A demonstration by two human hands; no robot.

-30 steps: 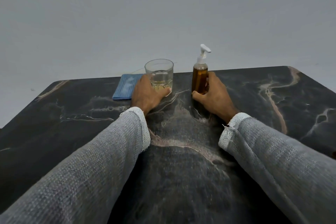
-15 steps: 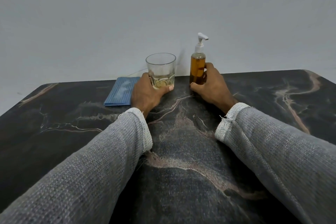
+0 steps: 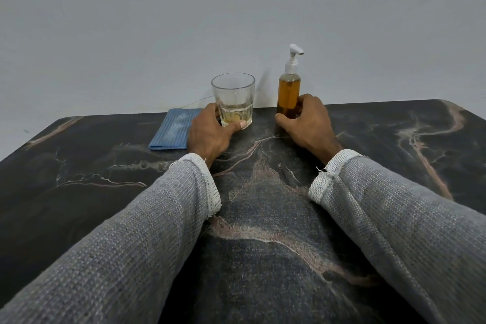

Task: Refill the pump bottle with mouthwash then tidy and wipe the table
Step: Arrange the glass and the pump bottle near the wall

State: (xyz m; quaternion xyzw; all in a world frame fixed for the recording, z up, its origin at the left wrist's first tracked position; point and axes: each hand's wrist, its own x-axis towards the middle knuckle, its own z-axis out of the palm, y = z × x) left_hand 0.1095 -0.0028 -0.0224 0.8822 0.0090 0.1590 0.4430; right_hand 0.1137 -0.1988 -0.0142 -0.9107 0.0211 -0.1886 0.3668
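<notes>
**Bottle full, glass nearly drained: tidy-up looks next**

A dark marble-look table (image 3: 79, 179) fills the lower frame, backed by a plain grey wall (image 3: 236, 8). Two grey knit sleeves (image 3: 118, 244) reach in from 6 o'clock toward the far edge at 12. Left of centre, at approx. 11 o'clock, a folded blue cloth (image 3: 171, 131) lies flat, unused, partly behind the left wrist, prob. parked there for the wipe. The left hand (image 3: 207, 134) wraps the base of a clear glass (image 3: 233, 100), thumb across the front, fingers curled behind; only a shallow pale-yellow layer of mouthwash remains, so the pour seems done. The glass stands upright on the table w/ no tilt. Just right of it, at approx. 1 o'clock, the right hand (image 3: 307, 123) clasps the lower part of the pump bottle (image 3: 288, 95), thumb at its base, steadying it upright. The bottle is amber nearly to the shoulder, its white pump head (image 3: 294, 56) seated on top. Both objects sit near the table's far edge, close together but apart.
</notes>
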